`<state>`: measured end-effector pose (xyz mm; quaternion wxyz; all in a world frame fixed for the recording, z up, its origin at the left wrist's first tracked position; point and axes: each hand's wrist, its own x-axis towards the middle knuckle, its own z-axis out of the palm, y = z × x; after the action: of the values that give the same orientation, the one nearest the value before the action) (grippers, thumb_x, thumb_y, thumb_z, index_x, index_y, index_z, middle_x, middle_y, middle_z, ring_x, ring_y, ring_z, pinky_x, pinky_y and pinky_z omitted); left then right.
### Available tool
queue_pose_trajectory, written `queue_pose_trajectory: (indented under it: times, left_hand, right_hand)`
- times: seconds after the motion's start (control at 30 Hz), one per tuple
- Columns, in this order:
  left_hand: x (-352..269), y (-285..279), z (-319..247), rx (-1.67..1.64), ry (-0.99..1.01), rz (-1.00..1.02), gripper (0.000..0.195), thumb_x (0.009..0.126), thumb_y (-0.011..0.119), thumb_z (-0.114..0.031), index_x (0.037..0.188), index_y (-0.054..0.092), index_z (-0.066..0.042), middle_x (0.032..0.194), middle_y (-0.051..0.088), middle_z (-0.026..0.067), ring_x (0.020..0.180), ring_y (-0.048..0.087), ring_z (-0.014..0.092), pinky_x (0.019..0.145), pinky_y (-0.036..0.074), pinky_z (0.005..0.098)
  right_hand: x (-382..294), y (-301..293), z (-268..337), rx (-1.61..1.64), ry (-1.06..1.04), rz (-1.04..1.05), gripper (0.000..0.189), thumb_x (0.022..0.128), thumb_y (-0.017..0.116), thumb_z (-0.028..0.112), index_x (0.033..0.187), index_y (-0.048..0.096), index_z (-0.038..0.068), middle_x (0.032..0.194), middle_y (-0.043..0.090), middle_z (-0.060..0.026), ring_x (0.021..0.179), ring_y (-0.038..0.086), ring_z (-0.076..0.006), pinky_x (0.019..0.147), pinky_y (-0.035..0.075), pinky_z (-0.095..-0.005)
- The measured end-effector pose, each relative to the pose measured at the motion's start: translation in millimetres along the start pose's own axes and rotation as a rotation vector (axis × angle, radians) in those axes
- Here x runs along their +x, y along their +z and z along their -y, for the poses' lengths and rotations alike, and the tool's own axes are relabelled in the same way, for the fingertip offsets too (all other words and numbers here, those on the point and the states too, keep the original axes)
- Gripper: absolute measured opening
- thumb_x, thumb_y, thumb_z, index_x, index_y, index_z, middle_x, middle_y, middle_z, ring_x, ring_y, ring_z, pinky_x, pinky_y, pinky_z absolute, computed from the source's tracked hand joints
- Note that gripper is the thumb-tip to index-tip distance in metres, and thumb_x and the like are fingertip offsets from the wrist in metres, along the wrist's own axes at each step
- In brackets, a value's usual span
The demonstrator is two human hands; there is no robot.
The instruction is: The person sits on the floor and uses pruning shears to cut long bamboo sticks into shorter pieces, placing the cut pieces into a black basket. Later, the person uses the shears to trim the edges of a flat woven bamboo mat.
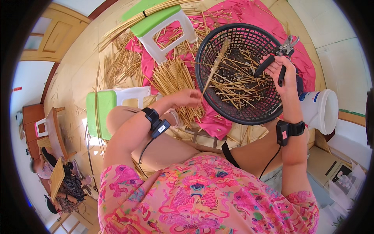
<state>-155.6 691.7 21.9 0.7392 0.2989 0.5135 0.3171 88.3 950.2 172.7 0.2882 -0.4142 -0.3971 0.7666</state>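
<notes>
My left hand [188, 98] holds the lower end of a thin dry stalk [214, 70], which slants up over the left rim of a black plastic mesh basket [201, 73] and looks blurred towards its tip. Beneath and beside this hand lies a dense pile of cut straw-coloured stalks [172, 76]. My right hand [282, 70] is at the basket's right side with the palm turned up, holding pruning shears [267, 65] by the black handles; their metal blades point up and away. Inside the basket are loose stalks [242, 87] and many short cut pieces.
Pink cloth [304, 58] lies under the basket. A green-and-white stool [166, 17] carries a tied stalk bundle [125, 25]; another such stool [102, 111] stands at left. A white bucket [317, 109] lies at right. Two people [65, 201] sit at far left near a wooden table [57, 133].
</notes>
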Motion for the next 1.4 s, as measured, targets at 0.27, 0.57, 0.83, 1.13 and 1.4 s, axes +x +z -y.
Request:
queue_pose_trajectory:
  times: [0.27,0.57,0.83,1.13,1.4]
  left_hand:
    - [-14,-58,-36,-0.295,0.318,-0.742,0.015,0.094,0.05,-0.012,0.104,0.052,0.0,0.101,0.063,0.012,0.095,0.064,0.021,0.08,0.054,0.0305]
    - [-2,-43,38,-0.457,-0.368,-0.5,0.019,0.092,0.049,-0.006,0.104,0.049,0.007,0.095,0.061,0.0179,0.086,0.067,0.029,0.068,0.059,0.0295]
    - [12,-61,82,-0.224,-0.481,-0.651,0.032,0.089,0.057,-0.013,0.109,0.047,0.011,0.098,0.058,0.0236,0.078,0.066,0.033,0.062,0.06,0.0373]
    - [24,-52,35,0.13,-0.253,-0.812,0.028,0.09,0.056,-0.026,0.1,0.05,-0.001,0.083,0.057,0.0109,0.072,0.062,0.02,0.058,0.054,0.0297]
    - [49,-9,-47,0.188,0.037,-0.544,0.018,0.093,0.053,-0.025,0.094,0.055,-0.007,0.074,0.057,0.0005,0.063,0.056,0.008,0.055,0.047,0.0217]
  right_hand:
    - [-3,-1,-1,0.018,0.035,0.026,0.033,0.084,0.053,0.02,0.101,0.055,-0.008,0.105,0.062,-0.0218,0.102,0.06,-0.0355,0.094,0.045,-0.0431]
    - [-9,3,1,0.049,0.047,0.044,0.032,0.083,0.054,0.02,0.098,0.055,-0.008,0.103,0.063,-0.0226,0.101,0.06,-0.0361,0.094,0.045,-0.0432]
    - [-10,0,3,0.083,0.052,0.037,0.031,0.083,0.055,0.019,0.096,0.057,-0.008,0.097,0.064,-0.0212,0.093,0.063,-0.0322,0.086,0.049,-0.0395]
    - [-14,-2,6,0.136,0.017,0.069,0.03,0.08,0.059,0.021,0.094,0.057,-0.006,0.097,0.065,-0.0208,0.09,0.065,-0.0306,0.085,0.052,-0.0384]
    - [-25,-14,14,0.128,0.027,-0.011,0.037,0.084,0.052,0.021,0.103,0.056,-0.01,0.107,0.062,-0.0232,0.101,0.061,-0.035,0.094,0.046,-0.0417]
